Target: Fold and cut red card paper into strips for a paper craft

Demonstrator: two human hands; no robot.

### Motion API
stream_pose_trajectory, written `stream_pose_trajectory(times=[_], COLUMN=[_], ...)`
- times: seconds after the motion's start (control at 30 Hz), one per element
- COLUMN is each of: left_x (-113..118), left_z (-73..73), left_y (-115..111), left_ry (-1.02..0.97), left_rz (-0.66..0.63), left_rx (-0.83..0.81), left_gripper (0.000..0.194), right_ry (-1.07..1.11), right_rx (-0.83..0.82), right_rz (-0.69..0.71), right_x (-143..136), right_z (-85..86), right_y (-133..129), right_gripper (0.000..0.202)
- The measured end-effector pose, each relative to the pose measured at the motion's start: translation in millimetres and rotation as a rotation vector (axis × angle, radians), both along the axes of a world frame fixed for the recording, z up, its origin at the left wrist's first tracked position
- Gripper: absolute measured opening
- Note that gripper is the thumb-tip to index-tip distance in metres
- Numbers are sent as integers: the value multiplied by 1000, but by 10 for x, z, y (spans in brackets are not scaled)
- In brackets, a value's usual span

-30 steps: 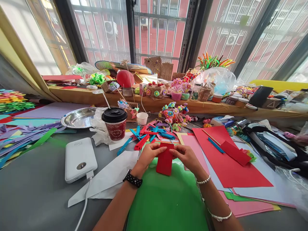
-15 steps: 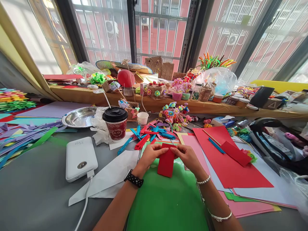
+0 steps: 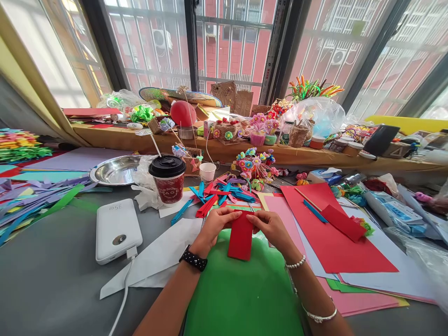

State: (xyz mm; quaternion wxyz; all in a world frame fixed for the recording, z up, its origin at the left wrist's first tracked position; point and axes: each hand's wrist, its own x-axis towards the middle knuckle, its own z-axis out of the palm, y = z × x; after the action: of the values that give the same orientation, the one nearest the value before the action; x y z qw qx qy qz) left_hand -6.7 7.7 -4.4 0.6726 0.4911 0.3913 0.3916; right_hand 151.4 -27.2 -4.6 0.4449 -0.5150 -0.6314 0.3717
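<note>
A small rectangle of red paper point(image 3: 240, 238) is held upright over a glossy green surface point(image 3: 245, 289). My left hand point(image 3: 217, 227) pinches its upper left corner between thumb and fingers. At the upper right corner my right hand point(image 3: 269, 227) grips the same paper in a like pinch. The paper's lower edge hangs free and looks slightly curved. Just beyond the hands lies a heap of folded blue and red paper strips point(image 3: 224, 192).
To the left are a white power bank point(image 3: 118, 228) with a cable, white paper point(image 3: 164, 252), a lidded cup point(image 3: 168, 179) and a metal plate point(image 3: 101, 175). Large red paper point(image 3: 336, 238) tops other sheets at right. Crafts line the ledge point(image 3: 157, 143) behind.
The red paper and both hands have barely shifted. A black curved object at the right is gone, and a blue and white pack shows there now.
</note>
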Motion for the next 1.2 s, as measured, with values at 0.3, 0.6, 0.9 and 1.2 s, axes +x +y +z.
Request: stream_pose_trajectory(times=[0.3, 0.6, 0.9, 1.2], left_x=[7, 18, -3, 12], left_z=[34, 14, 5, -13], left_y=[-12, -12, 16, 13], left_ry=[-8, 30, 106, 189], left_rz=[75, 55, -29, -96], left_rx=[39, 164, 77, 103], left_gripper=[19, 22, 23, 22], right_ry=[70, 110, 169, 68], right_rx=[-21, -40, -47, -18], right_rz=[-25, -26, -77, -52], right_x=[-17, -3, 15, 34], right_z=[27, 43, -1, 16], right_y=[-19, -21, -1, -5], right_gripper=[30, 29, 30, 25])
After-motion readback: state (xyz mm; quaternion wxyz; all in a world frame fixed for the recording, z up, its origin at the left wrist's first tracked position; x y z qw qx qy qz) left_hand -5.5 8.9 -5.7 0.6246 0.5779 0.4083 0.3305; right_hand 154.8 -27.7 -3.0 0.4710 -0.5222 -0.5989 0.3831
